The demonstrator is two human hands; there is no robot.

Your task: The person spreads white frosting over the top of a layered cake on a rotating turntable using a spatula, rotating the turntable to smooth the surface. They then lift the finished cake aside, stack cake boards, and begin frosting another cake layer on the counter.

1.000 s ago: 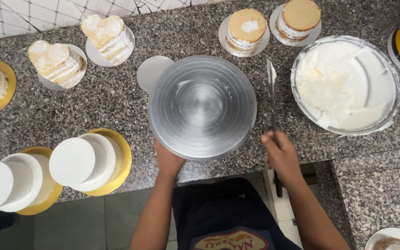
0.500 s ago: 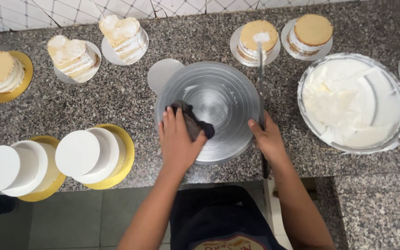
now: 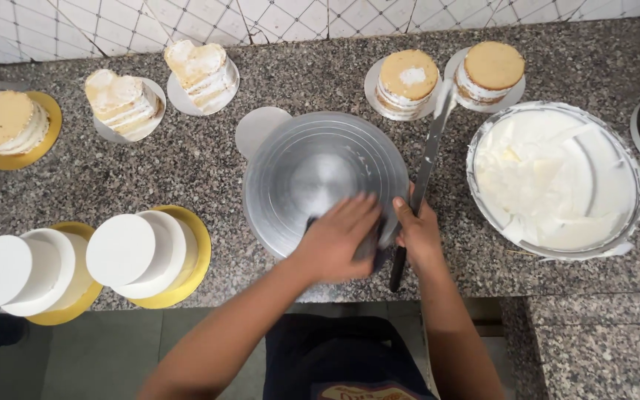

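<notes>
A round metal turntable [image 3: 312,170] stands on the granite counter in front of me. My left hand [image 3: 338,237] presses a dark cloth [image 3: 376,250] flat onto the turntable's near right part; most of the cloth is hidden under the fingers. My right hand [image 3: 418,233] is at the turntable's right rim, with the thumb against the rim. Its fingers are curled over the black handle of a long metal spatula [image 3: 430,148]. The spatula's blade points away from me, between the turntable and a large bowl of white cream [image 3: 557,178].
Two round layered cakes [image 3: 407,78] [image 3: 492,68] sit on white boards behind the turntable, with two heart-shaped cakes [image 3: 200,68] [image 3: 121,100] at back left. Two white-iced cakes on gold boards [image 3: 142,252] [image 3: 20,270] stand near left. A bare white board [image 3: 257,130] lies beside the turntable.
My left hand came onto the turntable with the dark cloth and moved it from the middle to the near right part. The spatula now lies tilted, with its tip between the two round cakes.
</notes>
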